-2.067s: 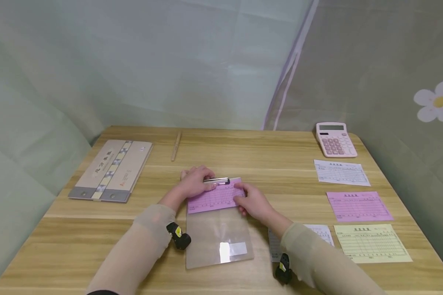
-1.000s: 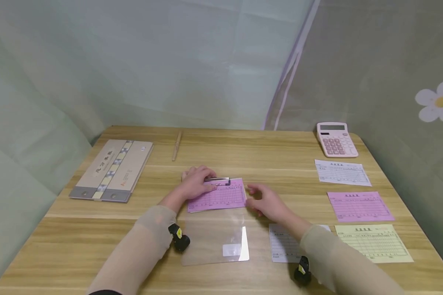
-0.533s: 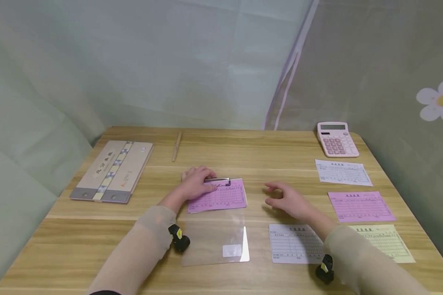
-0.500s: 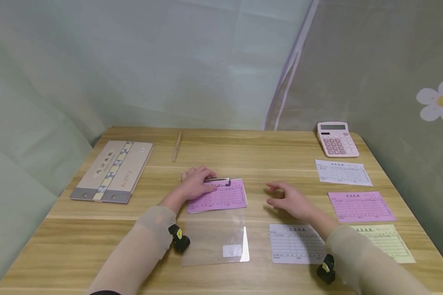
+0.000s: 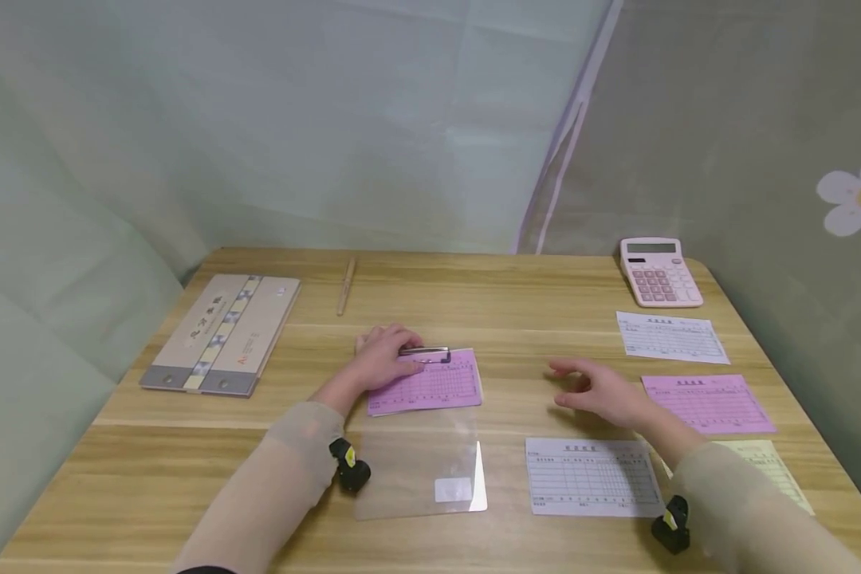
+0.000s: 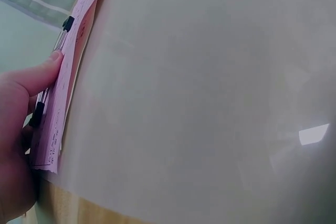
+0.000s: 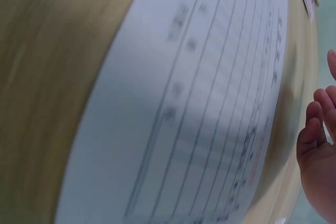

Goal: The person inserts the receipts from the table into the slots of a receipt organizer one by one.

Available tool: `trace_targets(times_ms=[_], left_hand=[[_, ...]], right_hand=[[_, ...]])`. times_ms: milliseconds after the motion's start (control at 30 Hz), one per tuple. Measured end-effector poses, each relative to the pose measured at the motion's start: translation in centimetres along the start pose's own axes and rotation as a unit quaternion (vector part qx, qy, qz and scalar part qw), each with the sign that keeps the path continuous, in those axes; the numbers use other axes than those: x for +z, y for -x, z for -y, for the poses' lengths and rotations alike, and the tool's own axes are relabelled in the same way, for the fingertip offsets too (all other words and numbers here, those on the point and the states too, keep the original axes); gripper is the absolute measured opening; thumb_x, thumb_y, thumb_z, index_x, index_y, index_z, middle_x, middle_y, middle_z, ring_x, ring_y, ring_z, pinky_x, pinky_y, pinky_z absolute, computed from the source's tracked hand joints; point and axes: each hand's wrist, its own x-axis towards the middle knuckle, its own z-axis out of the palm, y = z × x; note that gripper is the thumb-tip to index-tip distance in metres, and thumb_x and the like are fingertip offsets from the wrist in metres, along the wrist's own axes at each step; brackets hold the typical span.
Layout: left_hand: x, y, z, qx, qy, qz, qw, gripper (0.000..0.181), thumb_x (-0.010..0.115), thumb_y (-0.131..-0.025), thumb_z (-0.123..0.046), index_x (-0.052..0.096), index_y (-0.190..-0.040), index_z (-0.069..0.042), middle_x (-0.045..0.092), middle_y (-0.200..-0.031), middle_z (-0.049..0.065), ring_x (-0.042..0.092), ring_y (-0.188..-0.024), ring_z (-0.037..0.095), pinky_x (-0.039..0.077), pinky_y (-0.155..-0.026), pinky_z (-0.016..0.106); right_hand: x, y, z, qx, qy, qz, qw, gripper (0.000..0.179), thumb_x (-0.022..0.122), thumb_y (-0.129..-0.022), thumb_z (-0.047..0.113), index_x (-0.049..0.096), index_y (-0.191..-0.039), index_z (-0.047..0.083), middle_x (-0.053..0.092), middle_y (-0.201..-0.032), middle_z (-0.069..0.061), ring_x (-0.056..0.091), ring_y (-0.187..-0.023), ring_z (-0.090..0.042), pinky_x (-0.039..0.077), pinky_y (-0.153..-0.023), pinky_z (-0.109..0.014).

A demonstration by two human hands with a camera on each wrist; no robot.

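My left hand (image 5: 382, 363) grips the top of a clear clipboard (image 5: 409, 470), its thumb over the metal clip (image 5: 430, 353). Under the clip lies a pink form slip (image 5: 430, 389), with a paler sheet edge showing beneath it. In the left wrist view the thumb lies on the pink slip (image 6: 58, 114) beside the clip; the other fingers are mostly hidden. My right hand (image 5: 606, 392) holds nothing and hovers with loosely bent fingers, behind a white form slip (image 5: 591, 478) and left of a second pink slip (image 5: 713, 402). The white slip (image 7: 210, 87) fills much of the right wrist view.
A yellow slip (image 5: 775, 470) lies partly hidden under the right forearm. Another white slip (image 5: 670, 337) and a pink calculator (image 5: 660, 273) are at the back right. A banded ledger book (image 5: 218, 335) lies at the left, a pen (image 5: 346, 287) at the back.
My right hand has let go of the clipped pink slip's right edge and moved right, uncovering the near white slip. The left hand has stayed at the clip.
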Motion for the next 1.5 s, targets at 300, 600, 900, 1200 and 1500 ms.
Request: trace_targets(times_ms=[300,600,900,1200,1500], left_hand=[[0.0,0.2,0.1,0.001,-0.003,-0.01,0.9999,0.044,0.066,-0.082,-0.044,0.06,-0.119,-0.021,0.054,-0.121,-0.001,0.042,-0.106,0.024,0.022,-0.088,0.044],[0.1,0.2,-0.2,0.004,-0.002,-0.005,1.0,0.045,0.068,-0.082,-0.044,0.06,-0.119,-0.021,0.053,-0.124,-0.002,0.041,-0.109,0.024,0.022,-0.09,0.045],[0.0,0.2,-0.2,0.0,-0.003,-0.004,1.0,0.045,0.068,-0.081,-0.044,0.06,-0.119,-0.021,0.054,-0.122,-0.003,0.042,-0.106,0.022,0.023,-0.087,0.043],[-0.1,0.1,-0.2,0.002,-0.007,-0.004,1.0,0.045,0.068,-0.081,-0.044,0.06,-0.119,-0.021,0.054,-0.12,-0.003,0.042,-0.106,0.021,0.023,-0.087,0.043],[0.1,0.2,-0.1,-0.005,-0.004,-0.005,1.0,0.044,0.068,-0.081,-0.044,0.061,-0.118,-0.022,0.054,-0.12,-0.004,0.042,-0.105,0.02,0.023,-0.087,0.041]], right_hand=[[-1.5,1.7,-1.0,-0.016,0.041,0.01,0.999,0.061,0.074,-0.08,0.03,0.051,-0.132,0.007,0.058,-0.122,-0.008,0.055,-0.097,-0.019,0.044,-0.083,-0.039],[-2.8,3.9,-2.2,-0.019,0.098,0.026,0.9946,0.064,0.075,-0.076,0.039,0.054,-0.127,0.006,0.06,-0.114,-0.003,0.053,-0.086,-0.012,0.046,-0.073,-0.029],[-3.7,5.3,-2.9,-0.039,0.151,0.059,0.9859,0.059,0.073,-0.074,0.05,0.06,-0.12,0.016,0.057,-0.115,0.003,0.052,-0.099,-0.015,0.045,-0.082,-0.034],[-3.6,6.2,-3.3,-0.06,0.148,0.09,0.983,0.052,0.071,-0.075,0.05,0.063,-0.116,0.02,0.052,-0.111,0.007,0.049,-0.094,-0.007,0.043,-0.082,-0.028],[-3.5,6.8,-3.5,-0.063,0.138,0.105,0.9828,0.054,0.072,-0.076,0.048,0.061,-0.119,0.018,0.051,-0.11,0.007,0.048,-0.093,-0.005,0.043,-0.08,-0.026]])
